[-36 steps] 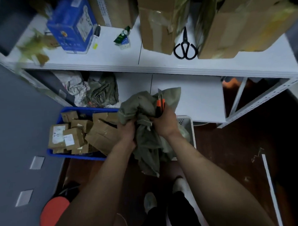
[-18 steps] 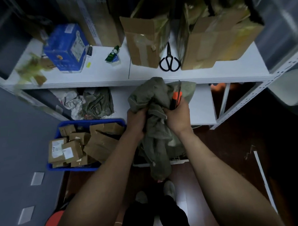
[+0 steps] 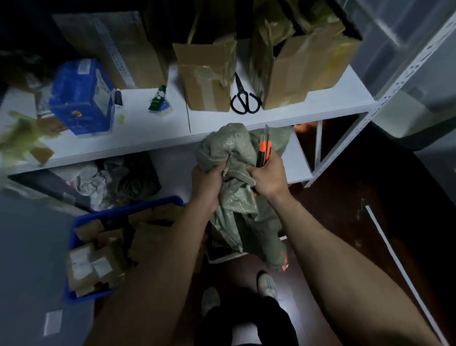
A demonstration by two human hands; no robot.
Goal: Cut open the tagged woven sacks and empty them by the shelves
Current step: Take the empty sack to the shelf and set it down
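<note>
A limp grey-green woven sack (image 3: 233, 151) hangs bunched between both hands in front of the white shelves (image 3: 152, 139). My left hand (image 3: 206, 184) grips a fold on the sack's left side. My right hand (image 3: 270, 176) grips the sack's right side together with an orange and black utility knife (image 3: 263, 153), blade end pointing up. The sack's lower end with red print (image 3: 280, 259) dangles above my feet. A white crate (image 3: 225, 256) sits mostly hidden behind the sack.
A blue bin (image 3: 75, 231) of small cardboard parcels stands on the floor at the left. Black scissors (image 3: 244, 99), taped cartons (image 3: 204, 77) and a blue box (image 3: 82, 98) sit on the upper shelf. Crumpled sacks (image 3: 122, 177) lie on the lower shelf. A white strip (image 3: 398, 264) lies on the dark floor at right.
Both hands have lifted the bunched sack higher, up to the shelf edge, keeping their grips. The view has tilted up and the blue bin has slid lower left.
</note>
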